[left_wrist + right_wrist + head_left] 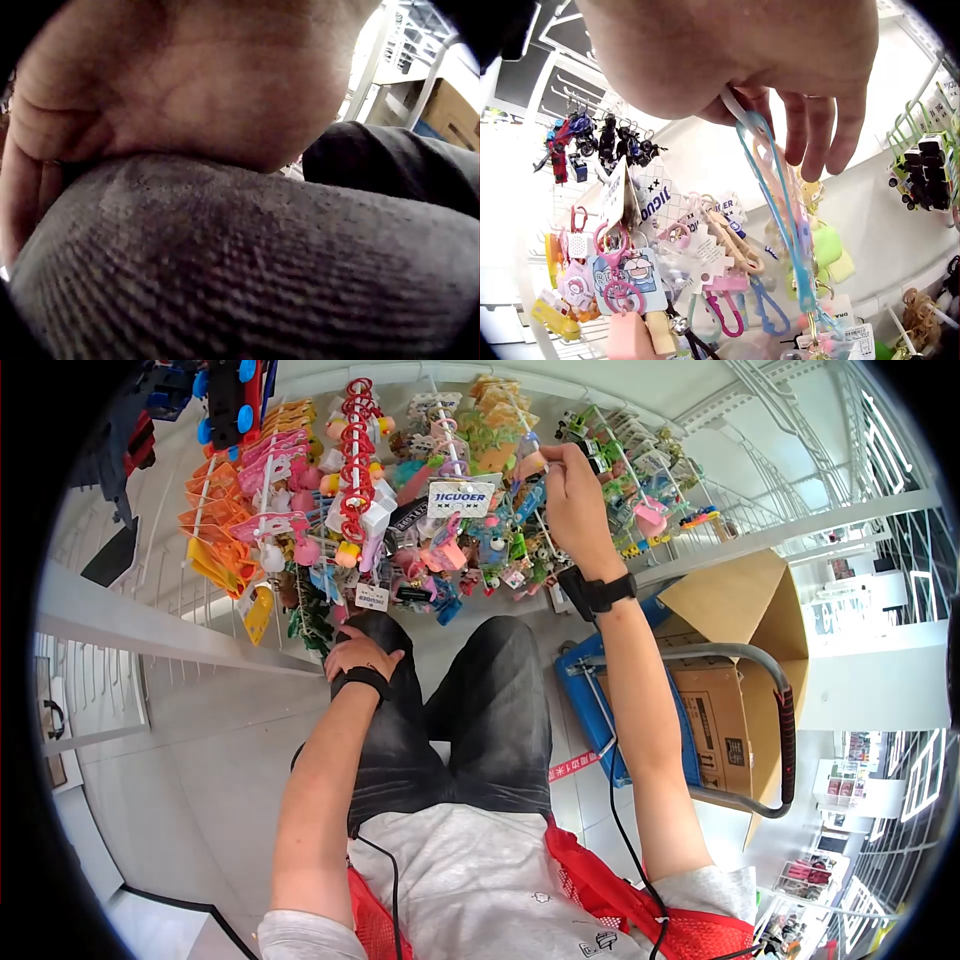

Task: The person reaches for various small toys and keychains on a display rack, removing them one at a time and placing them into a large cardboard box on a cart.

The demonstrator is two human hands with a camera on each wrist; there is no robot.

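One pale blue strap [804, 289] hung in a bunch of looped keychains at a white peg [739, 111], right under the right hand [577, 500]. That hand was narrow, fingers curled about peg and loops; thumb and index tips lay hidden behind the palm, so which loops it pinched could not be told. Lower charms overlapped, several cut off at the right wrist view's bottom edge. Just beside, a JIGUOER card [462, 499] covered part of the neighbouring strands. A stretch of white panel [847, 199] left a gap between the bunch and hanging toy cars [930, 172], themselves cropped at the right. Left hand [362, 655] held nothing, resting relaxed over the left knee; its fingertips were hard to make out in both views. Dark trousers [225, 262] filled most of the left wrist view. Past the right forearm stood a trolley handle [750, 652] and cardboard box [715, 705]. Floor [220, 740] showed beyond the left forearm. Dark lens borders swallowed the corners.
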